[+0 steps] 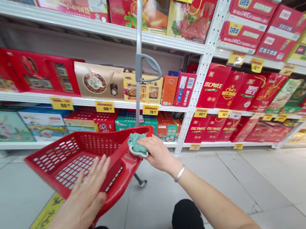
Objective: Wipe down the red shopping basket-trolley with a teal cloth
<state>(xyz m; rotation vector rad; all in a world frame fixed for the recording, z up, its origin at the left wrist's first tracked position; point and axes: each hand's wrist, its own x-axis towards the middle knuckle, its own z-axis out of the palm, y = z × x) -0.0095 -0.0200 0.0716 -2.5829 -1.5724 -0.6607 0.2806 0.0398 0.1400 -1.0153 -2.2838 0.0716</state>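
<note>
In the head view a red plastic shopping basket with slotted walls stands tilted in front of me, on a stand with a castor. My right hand presses a folded green cloth onto the basket's far right rim corner. My left hand is at the near side of the basket, fingers stretched out and nothing in them. Whether its palm touches the rim is hidden. A metal pole with a grey plastic hook rises behind the basket.
White shelves with boxed goods and yellow price tags stand close behind the basket. Red gift boxes fill the shelves at right. Grey floor tiles stretch to the right. A yellow floor sticker lies at lower left.
</note>
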